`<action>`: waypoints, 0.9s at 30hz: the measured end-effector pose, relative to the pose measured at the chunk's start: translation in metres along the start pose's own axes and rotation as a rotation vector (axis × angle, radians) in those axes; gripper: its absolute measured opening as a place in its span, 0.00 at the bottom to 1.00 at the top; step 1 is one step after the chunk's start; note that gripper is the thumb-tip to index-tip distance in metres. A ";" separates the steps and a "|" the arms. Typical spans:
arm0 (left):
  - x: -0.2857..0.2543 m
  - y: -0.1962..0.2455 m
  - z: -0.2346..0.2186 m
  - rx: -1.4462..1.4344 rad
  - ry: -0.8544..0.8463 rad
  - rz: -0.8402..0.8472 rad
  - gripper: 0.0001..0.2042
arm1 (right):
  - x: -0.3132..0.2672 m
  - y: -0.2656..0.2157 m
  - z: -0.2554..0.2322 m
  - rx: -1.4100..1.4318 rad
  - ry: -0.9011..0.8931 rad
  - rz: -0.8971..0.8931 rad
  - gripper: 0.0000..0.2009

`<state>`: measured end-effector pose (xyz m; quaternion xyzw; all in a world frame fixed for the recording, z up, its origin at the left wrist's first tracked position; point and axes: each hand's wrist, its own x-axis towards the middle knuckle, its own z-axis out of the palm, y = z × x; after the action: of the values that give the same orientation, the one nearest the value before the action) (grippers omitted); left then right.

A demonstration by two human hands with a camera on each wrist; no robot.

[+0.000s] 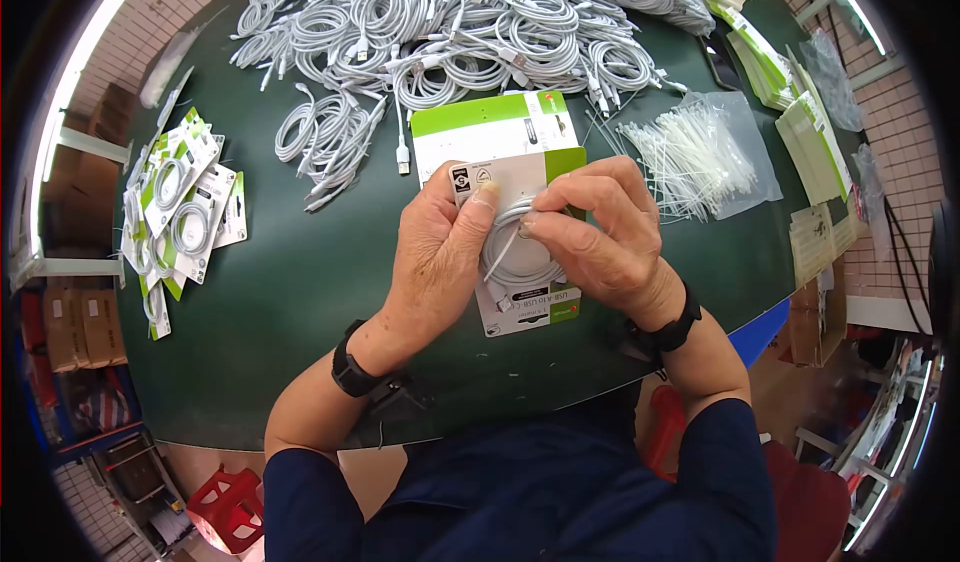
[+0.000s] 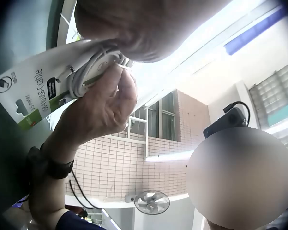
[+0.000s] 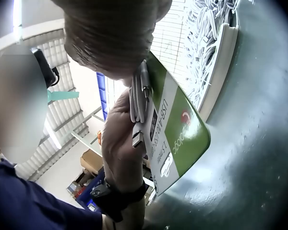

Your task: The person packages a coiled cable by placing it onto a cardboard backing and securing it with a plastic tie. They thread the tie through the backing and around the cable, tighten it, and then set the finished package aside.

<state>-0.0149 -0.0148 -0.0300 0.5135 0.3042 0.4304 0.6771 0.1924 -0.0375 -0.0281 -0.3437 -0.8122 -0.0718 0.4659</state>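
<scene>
My left hand (image 1: 443,247) grips a white and green packaging card (image 1: 535,319), its thumb pressed on the front near the top. A coiled white USB cable (image 1: 520,252) lies against the card's face, its metal plugs showing near the printed lower end. Thumb and index finger of my right hand (image 1: 600,227) pinch a thin white cable tie (image 2: 122,66) at the upper edge of the coil. In the right wrist view, the cable coil (image 3: 138,98) sits flat along the card (image 3: 182,129). Behind the held card, a stack of similar cards (image 1: 465,134) lies on the table.
Loose white cable ties (image 1: 690,157) spill from a clear bag on the right. A large heap of coiled cables (image 1: 450,32) covers the far side of the green table (image 1: 300,362). Cards with cables attached (image 1: 180,212) are piled at left; green-edged cards (image 1: 810,132) line the right edge.
</scene>
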 end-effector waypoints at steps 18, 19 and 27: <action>-0.003 -0.001 0.002 -0.029 0.033 0.028 0.16 | 0.000 0.002 0.002 0.062 0.028 -0.048 0.15; -0.004 0.000 0.003 -0.027 0.035 0.050 0.15 | 0.000 0.003 0.002 0.076 0.058 -0.035 0.15; -0.007 0.012 0.006 0.141 -0.031 0.074 0.17 | 0.001 0.003 0.002 0.138 0.132 0.033 0.14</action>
<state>-0.0159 -0.0222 -0.0165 0.5775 0.3040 0.4247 0.6275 0.1929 -0.0338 -0.0286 -0.3187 -0.7768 -0.0306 0.5423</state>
